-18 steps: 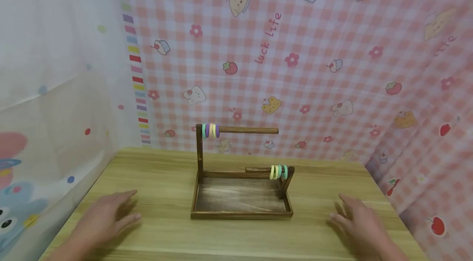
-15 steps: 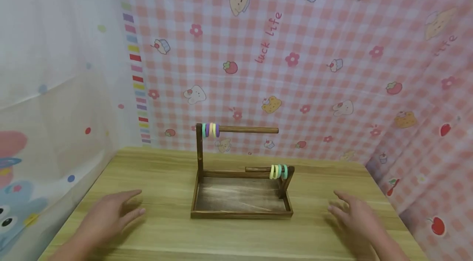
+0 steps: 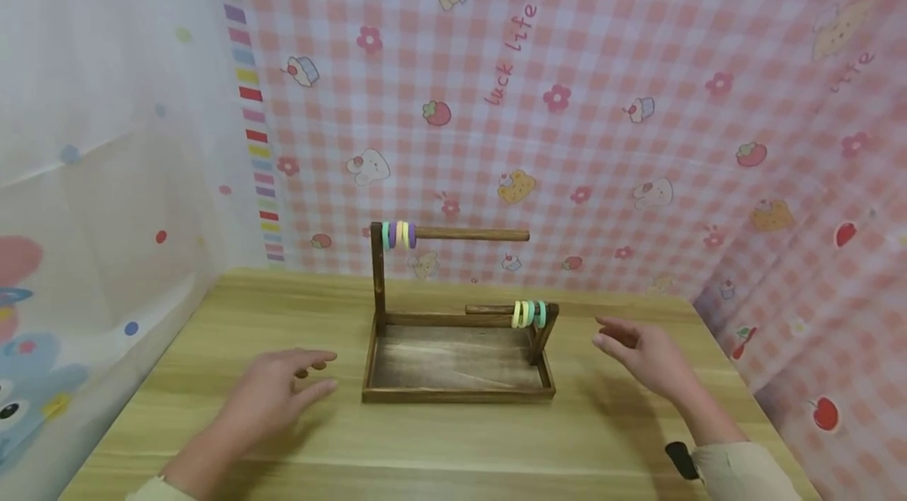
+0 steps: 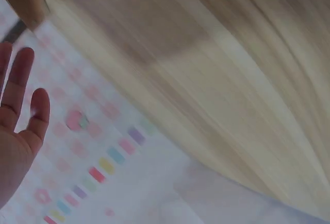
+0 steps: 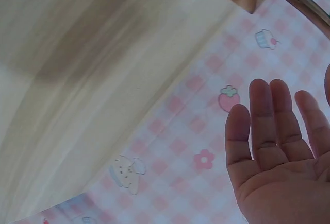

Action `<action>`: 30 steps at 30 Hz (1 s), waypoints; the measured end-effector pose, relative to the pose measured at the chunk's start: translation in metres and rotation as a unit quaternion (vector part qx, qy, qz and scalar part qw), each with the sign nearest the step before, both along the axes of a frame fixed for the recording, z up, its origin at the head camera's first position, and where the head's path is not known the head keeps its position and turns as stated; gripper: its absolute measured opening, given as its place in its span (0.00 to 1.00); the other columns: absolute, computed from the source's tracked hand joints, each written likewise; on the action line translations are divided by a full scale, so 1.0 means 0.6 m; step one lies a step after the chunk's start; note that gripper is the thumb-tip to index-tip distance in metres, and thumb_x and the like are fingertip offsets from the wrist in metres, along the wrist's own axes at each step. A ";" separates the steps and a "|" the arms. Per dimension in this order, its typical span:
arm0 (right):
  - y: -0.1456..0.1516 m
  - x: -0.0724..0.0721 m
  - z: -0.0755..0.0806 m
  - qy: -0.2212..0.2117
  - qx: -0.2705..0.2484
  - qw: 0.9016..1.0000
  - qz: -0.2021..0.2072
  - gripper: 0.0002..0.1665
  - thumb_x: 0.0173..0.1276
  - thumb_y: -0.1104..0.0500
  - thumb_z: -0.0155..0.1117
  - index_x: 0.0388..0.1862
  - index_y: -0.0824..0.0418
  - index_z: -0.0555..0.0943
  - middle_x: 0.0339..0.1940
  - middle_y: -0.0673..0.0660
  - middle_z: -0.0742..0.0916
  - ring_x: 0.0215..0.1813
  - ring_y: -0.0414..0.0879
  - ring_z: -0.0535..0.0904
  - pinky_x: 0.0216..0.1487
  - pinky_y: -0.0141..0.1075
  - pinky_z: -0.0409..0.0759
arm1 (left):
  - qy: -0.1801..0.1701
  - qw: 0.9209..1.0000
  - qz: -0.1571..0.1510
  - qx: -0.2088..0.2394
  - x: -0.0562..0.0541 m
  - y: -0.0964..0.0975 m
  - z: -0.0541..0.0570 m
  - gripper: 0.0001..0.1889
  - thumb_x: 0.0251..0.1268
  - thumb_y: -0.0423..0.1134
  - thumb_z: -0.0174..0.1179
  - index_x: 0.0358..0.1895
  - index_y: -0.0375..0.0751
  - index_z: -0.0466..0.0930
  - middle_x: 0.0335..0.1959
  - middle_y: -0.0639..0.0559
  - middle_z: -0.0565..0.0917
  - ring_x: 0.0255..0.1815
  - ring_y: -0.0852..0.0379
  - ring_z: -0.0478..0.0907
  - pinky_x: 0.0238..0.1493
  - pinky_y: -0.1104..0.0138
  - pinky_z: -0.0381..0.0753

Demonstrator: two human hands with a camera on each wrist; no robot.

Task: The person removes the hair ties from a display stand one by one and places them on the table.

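A dark wooden rack [image 3: 457, 396] with a tray base stands mid-table. Its tall left post carries a long upper rod [image 3: 475, 234], with several green, purple and yellow rings [image 3: 399, 235] near the post. From the shorter right post a lower rod [image 3: 489, 309] points left, bearing yellow and green rings [image 3: 528, 314] by that post. My left hand [image 3: 272, 395] hovers left of the tray, fingers relaxed and holding nothing. On the right, my right hand [image 3: 645, 351] is held over the table beside the short post, also with nothing in it. Both wrist views show loosely extended fingers [image 5: 261, 113].
The rack rests on a light wooden table [image 3: 453, 446]. A pink checked curtain [image 3: 609, 154] hangs behind it and along the right side. White printed cloth [image 3: 106, 170] borders the left. A black strap [image 3: 682, 460] shows by the right sleeve.
Both hands have moved inward and forward toward the rack, the right one rising beside the short post. The head view has tilted slightly down. Rack and rings have stayed put.
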State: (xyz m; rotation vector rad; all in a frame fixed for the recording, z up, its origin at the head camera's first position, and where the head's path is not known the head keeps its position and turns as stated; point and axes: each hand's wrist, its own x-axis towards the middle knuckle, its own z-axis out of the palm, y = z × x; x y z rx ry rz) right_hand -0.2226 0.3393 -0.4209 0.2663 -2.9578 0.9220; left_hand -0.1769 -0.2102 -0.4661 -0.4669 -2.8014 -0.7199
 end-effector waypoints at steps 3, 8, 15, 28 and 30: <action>-0.006 -0.005 0.007 0.009 -0.010 1.000 0.009 0.35 0.81 0.38 0.62 0.74 0.60 0.80 0.64 0.64 0.89 0.62 0.61 0.88 0.57 0.55 0.88 | 0.000 1.000 -0.020 0.014 -0.007 0.033 0.002 0.19 0.69 0.49 0.74 0.58 0.47 0.90 0.40 0.56 0.94 0.23 0.69 0.77 0.33 0.64 0.86; -0.018 -0.012 0.021 0.010 -0.017 1.000 0.010 0.32 0.82 0.40 0.62 0.73 0.58 0.81 0.64 0.63 0.90 0.63 0.62 0.87 0.57 0.55 0.88 | -0.007 0.999 -0.032 0.021 -0.016 0.095 0.008 0.17 0.70 0.50 0.72 0.57 0.50 0.91 0.32 0.67 0.91 0.14 0.72 0.60 0.44 0.54 0.84; -0.040 -0.027 0.036 -0.005 -0.033 0.999 0.013 0.31 0.82 0.39 0.61 0.74 0.55 0.80 0.65 0.62 0.89 0.64 0.61 0.87 0.60 0.56 0.87 | -0.008 0.998 -0.040 0.051 -0.028 0.175 0.014 0.14 0.71 0.51 0.72 0.55 0.52 0.92 0.31 0.66 0.92 0.24 0.75 0.72 0.64 0.46 0.81; -0.071 -0.057 0.043 0.017 -0.059 0.998 0.031 0.26 0.80 0.42 0.66 0.69 0.52 0.85 0.62 0.59 0.91 0.58 0.55 0.90 0.55 0.50 0.89 | -0.017 0.984 -0.021 0.173 -0.053 0.311 0.023 0.16 0.70 0.51 0.73 0.56 0.50 0.92 0.23 0.62 0.86 0.15 0.69 0.71 0.30 0.66 0.81; -0.075 -0.059 0.040 0.022 -0.066 0.997 0.035 0.25 0.79 0.44 0.67 0.67 0.53 0.86 0.60 0.59 0.92 0.55 0.53 0.91 0.52 0.47 0.90 | -0.016 0.983 -0.022 0.182 -0.054 0.327 0.021 0.17 0.70 0.51 0.73 0.56 0.50 0.91 0.23 0.62 0.86 0.15 0.70 0.71 0.25 0.71 0.74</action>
